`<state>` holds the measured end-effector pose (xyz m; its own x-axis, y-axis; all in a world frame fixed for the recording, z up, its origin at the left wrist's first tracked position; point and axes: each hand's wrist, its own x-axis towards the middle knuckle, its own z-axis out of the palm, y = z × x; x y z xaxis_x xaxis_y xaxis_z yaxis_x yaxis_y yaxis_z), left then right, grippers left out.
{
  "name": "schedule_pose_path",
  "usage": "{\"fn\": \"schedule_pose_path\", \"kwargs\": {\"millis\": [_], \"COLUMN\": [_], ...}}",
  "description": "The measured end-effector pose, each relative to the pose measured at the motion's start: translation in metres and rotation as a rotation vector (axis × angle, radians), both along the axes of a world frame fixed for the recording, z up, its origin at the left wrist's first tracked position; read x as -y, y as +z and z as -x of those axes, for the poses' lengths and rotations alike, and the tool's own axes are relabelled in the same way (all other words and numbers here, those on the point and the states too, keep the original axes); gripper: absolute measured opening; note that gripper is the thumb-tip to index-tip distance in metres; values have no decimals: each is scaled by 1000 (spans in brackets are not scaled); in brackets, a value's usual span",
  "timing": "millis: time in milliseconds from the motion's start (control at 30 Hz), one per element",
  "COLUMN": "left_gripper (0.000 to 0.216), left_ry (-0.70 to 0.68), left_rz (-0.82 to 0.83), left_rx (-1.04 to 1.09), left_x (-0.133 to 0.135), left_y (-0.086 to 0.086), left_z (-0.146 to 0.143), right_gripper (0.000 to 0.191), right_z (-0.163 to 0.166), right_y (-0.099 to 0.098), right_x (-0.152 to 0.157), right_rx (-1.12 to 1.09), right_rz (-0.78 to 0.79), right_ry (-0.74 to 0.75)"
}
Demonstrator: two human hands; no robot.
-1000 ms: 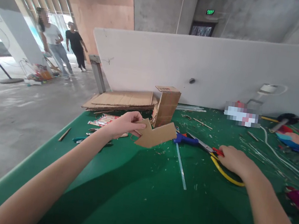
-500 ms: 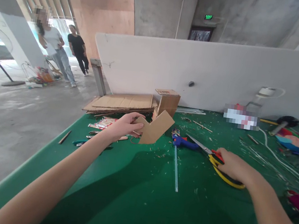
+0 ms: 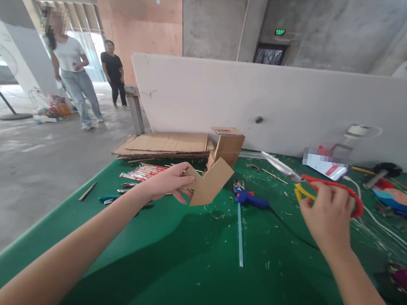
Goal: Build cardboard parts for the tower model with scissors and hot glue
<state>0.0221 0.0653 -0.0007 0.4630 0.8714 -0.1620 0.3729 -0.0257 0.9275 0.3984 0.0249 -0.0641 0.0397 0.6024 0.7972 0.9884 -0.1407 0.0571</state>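
Note:
Between the thumb and fingers of my left hand [image 3: 172,183] is a notched piece of cardboard [image 3: 211,186], held above the green table [image 3: 187,271]. My right hand [image 3: 328,218] grips a pair of scissors [image 3: 339,184] with red and yellow handles; the blades point left and look closed, though they are blurred. Below the blades lies a blue hot glue gun [image 3: 253,200] with a clear glue stick [image 3: 239,236] in front of it. Just behind the held piece stands a cardboard box shape [image 3: 230,146].
Flat cardboard sheets [image 3: 169,141] are stacked at the back left, near wrapped sticks [image 3: 140,170] and a teal-handled tool [image 3: 108,198]. A phone [image 3: 326,167] and white cable [image 3: 373,211] are at the right. A white panel [image 3: 289,104] borders the back. Two people stand beyond the table.
My right hand has raised the scissors off the table, and its grip has turned over the handles. The cardboard piece in my left hand has barely moved.

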Motion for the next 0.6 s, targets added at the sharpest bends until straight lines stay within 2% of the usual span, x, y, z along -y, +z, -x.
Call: {"fn": "schedule_pose_path", "kwargs": {"millis": [100, 167, 233, 267, 300, 367, 433, 500, 600], "left_gripper": [23, 25, 26, 27, 29, 32, 33, 32, 31], "left_ry": [-8, 15, 33, 33, 25, 9, 11, 34, 54], "left_rz": [-6, -25, -35, -37, -37, -34, -29, -28, -44], "left_rx": [-26, 9, 64, 85, 98, 100, 110, 151, 251], "left_x": [3, 3, 1, 0, -2, -4, -5, -5, -6], "left_y": [1, 0, -3, -4, -5, -7, -7, -8, -10], "left_z": [0, 0, 1, 1, 2, 3, 3, 2, 2], "right_gripper": [41, 41, 37, 33, 32, 32, 31, 36, 44], "right_z": [5, 11, 19, 25, 31, 43, 54, 62, 67], "right_y": [6, 13, 21, 25, 29, 31, 28, 19, 5], "right_x": [-2, -3, -2, 0, 1, 5, 8, 11, 15], "right_rx": [-263, -608, -1079, -1307, -1489, -1666, -1746, -1817, -1790], "right_rz": [-249, -361, -404, -361, -232, -93, -23, 91, 434], "right_ry": [134, 281, 487, 620, 759, 949, 1024, 1032, 1130]}}
